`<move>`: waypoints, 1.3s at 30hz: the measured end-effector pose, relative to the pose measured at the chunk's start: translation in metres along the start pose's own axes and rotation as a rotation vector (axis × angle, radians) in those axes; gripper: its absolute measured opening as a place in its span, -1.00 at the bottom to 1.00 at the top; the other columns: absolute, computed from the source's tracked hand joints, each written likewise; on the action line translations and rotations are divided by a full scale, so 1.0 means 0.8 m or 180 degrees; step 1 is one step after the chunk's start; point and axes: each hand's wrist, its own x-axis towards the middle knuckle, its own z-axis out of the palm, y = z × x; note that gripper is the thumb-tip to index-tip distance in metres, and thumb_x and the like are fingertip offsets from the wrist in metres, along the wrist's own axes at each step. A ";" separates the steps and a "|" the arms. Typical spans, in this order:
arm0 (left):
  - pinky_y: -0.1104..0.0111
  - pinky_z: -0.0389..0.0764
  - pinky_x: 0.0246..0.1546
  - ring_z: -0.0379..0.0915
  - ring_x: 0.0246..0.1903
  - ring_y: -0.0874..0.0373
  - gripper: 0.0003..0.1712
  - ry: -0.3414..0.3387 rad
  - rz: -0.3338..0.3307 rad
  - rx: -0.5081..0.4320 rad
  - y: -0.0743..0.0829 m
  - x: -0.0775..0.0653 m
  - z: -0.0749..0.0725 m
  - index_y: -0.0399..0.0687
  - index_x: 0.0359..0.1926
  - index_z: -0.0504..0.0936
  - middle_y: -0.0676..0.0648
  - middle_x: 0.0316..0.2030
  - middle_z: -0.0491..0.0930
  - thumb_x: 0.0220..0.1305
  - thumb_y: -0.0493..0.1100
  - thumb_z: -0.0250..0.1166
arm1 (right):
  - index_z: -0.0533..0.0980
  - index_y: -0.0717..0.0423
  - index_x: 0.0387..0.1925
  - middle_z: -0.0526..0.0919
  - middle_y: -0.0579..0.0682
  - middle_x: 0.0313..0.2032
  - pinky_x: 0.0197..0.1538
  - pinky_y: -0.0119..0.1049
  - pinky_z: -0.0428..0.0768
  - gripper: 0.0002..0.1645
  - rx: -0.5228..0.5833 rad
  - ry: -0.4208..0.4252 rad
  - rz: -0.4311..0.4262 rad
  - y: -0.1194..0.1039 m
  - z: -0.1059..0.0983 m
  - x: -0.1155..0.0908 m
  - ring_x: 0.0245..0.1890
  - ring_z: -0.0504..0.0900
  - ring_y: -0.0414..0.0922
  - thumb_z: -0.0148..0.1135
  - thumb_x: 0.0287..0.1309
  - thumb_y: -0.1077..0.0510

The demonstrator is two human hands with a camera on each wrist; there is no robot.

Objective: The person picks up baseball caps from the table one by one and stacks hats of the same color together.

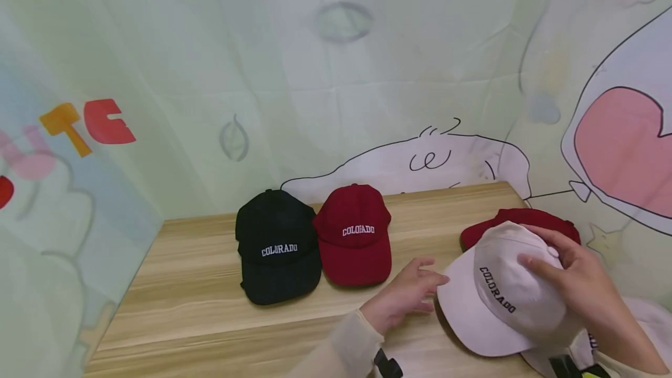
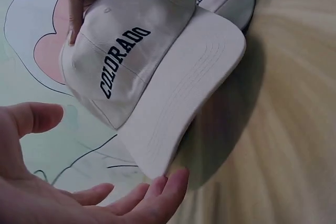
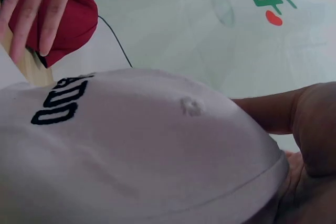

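Note:
A white baseball cap point(image 1: 511, 293) with dark COLORADO lettering is tilted above the right part of the table. My right hand point(image 1: 590, 279) grips its crown near the top, thumb on the front and fingers on the far side. In the left wrist view the brim of this cap points down to the right. My left hand point(image 1: 406, 296) has its fingers spread beside the brim, fingertips at its edge; whether they touch is hard to tell. Beneath the held cap lies another white cap point(image 2: 233, 1), mostly hidden. A red cap point(image 1: 480, 231) lies behind, partly covered.
On the wooden table point(image 1: 194, 284), a black cap point(image 1: 278, 276) and a red cap point(image 1: 359, 261) lie side by side left of my hands, both lettered COLORADO. A printed curtain point(image 1: 294, 86) hangs behind the table. Some white fabric point(image 1: 651, 322) shows at the far right.

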 end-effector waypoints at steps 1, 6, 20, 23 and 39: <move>0.02 0.70 0.00 0.56 0.04 0.04 -0.31 0.0033 0.0092 0.0084 0.003 0.001 -0.001 -0.10 0.42 0.37 -0.16 0.20 0.54 0.34 -0.07 0.35 | 0.32 -0.28 0.52 0.59 -0.32 0.06 -0.25 -0.28 0.73 -0.19 -0.0010 -0.0008 -0.0030 -0.005 0.000 0.001 -0.19 0.63 -0.37 0.36 0.31 -0.22; 0.11 0.57 0.23 0.50 0.22 0.04 -0.45 0.0213 0.0671 0.0556 0.027 0.002 -0.004 0.08 0.34 0.51 -0.05 0.26 0.54 0.37 -0.01 0.36 | 0.36 -0.26 0.49 0.68 -0.36 -0.01 -0.23 -0.23 0.72 -0.21 0.0095 -0.0288 -0.0199 -0.028 0.003 0.008 -0.16 0.67 -0.26 0.39 0.29 -0.18; 0.27 0.37 0.43 0.39 0.28 0.35 -0.55 -0.0137 0.1714 0.1585 0.085 0.024 -0.011 0.18 0.29 0.56 0.15 0.23 0.57 0.55 0.18 0.10 | 0.51 -0.24 0.35 0.64 -0.11 0.24 -0.14 -0.29 0.67 -0.41 0.0017 -0.1022 -0.1386 -0.075 0.029 0.039 0.04 0.62 -0.27 0.37 0.33 0.14; 0.35 0.50 0.23 0.45 0.10 0.36 -0.61 -0.0147 0.1513 0.1580 0.088 0.030 -0.017 0.18 0.14 0.62 0.17 0.08 0.61 0.55 0.21 0.08 | 0.47 -0.19 0.38 0.70 0.04 0.15 -0.19 -0.23 0.72 -0.37 0.0138 -0.1135 -0.1247 -0.082 0.028 0.048 -0.07 0.69 -0.18 0.38 0.32 0.14; 0.29 0.46 0.10 0.41 -0.02 0.25 -0.72 0.0178 0.1277 0.0308 0.095 0.070 -0.037 0.01 -0.03 0.65 0.11 -0.13 0.55 0.58 0.05 0.13 | 0.44 0.02 0.42 0.63 0.20 0.19 -0.13 -0.31 0.71 -0.30 -0.0001 -0.0503 -0.0628 -0.059 0.026 0.091 -0.04 0.64 -0.14 0.32 0.37 -0.15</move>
